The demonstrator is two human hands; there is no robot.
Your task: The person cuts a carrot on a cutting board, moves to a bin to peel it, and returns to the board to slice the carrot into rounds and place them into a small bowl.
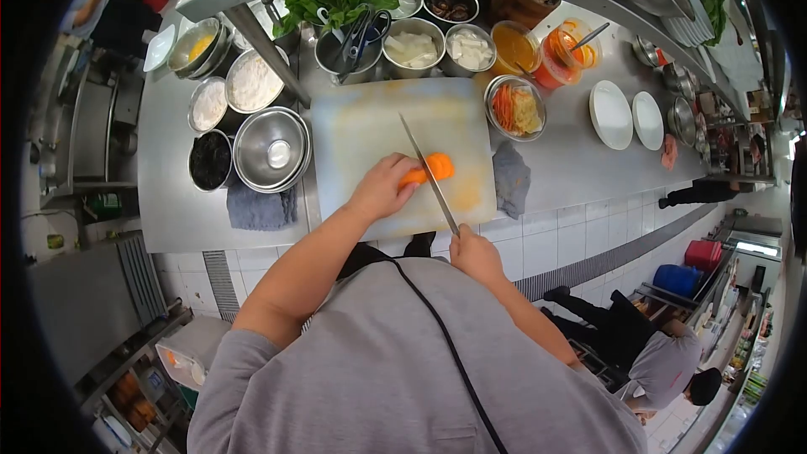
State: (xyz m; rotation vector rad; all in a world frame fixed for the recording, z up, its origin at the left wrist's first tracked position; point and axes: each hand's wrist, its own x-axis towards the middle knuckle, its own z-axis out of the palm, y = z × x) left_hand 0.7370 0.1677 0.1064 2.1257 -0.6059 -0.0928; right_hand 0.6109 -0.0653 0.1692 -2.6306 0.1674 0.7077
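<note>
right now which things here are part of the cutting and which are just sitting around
In use:
carrot
knife
cutting board
left hand, holding the carrot
right hand, gripping the knife

Lying about:
stacked steel bowls
white plates
grey cloth
bowl of shredded vegetables
green herbs

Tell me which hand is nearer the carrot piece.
Left. The left hand holds the carrot piece on the cutting board; the right hand sits back at the board's near edge, gripping the knife.
</note>
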